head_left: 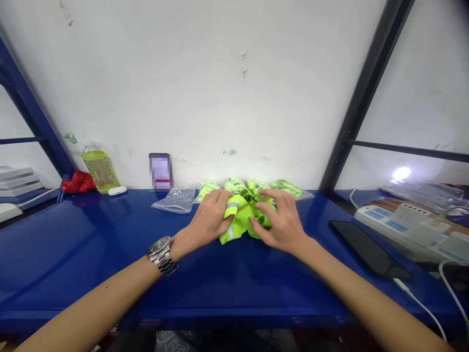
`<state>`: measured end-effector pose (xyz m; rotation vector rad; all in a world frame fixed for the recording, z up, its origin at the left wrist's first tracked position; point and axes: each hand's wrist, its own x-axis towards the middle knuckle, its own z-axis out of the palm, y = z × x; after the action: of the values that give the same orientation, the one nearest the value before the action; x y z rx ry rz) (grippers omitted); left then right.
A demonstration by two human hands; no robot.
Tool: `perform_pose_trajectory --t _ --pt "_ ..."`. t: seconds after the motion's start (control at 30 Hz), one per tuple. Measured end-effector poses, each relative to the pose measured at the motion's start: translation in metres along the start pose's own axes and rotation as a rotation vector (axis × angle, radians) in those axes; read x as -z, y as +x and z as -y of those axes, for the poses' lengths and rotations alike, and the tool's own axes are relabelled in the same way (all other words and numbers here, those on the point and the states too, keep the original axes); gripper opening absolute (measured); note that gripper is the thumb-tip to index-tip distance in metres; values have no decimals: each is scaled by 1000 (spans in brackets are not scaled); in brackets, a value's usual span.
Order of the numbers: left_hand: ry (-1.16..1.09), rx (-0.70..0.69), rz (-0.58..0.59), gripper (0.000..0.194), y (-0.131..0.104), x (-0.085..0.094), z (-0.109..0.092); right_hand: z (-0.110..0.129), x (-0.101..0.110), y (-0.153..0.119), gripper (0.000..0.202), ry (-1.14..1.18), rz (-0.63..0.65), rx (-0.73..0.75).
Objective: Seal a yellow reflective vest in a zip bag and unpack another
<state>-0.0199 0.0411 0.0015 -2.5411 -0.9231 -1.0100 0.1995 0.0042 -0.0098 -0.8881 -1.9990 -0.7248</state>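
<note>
A crumpled neon yellow-green reflective vest with silver strips lies bunched on the blue table in front of me. My left hand, wearing a metal watch on its wrist, is closed on the left side of the vest, thumb toward me. Curved around the right side is my right hand, its thumb and fingers apart with bunched cloth between them. Some of its fingertips are hidden in the folds. Right behind the vest, several bagged neon bundles lie in a row along the wall.
Left of the bundles lies a clear plastic bag. A phone leans on the wall, near a bottle, a white case and red cloth. At right are a black phone, cable and power strips.
</note>
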Motion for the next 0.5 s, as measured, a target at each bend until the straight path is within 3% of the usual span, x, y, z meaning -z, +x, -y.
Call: perform_pose_trajectory --t 0.07,0.13,0.23,0.33,0.5 --pt "80 -120 -2 29 -4 0 2 -4 3 4 25 55 -93 -102" --pt "178 -256 59 38 -10 1 1 -6 7 7 31 147 -71 -134" --pt "271 -399 159 43 -20 4 -4 -8 11 8 27 331 235 -85" --pt "214 -410 225 36 -28 9 -10 -7 11 4 20 442 524 -69" --pt "22 -315 261 49 -38 23 -17 2 11 4 29 382 614 -61"
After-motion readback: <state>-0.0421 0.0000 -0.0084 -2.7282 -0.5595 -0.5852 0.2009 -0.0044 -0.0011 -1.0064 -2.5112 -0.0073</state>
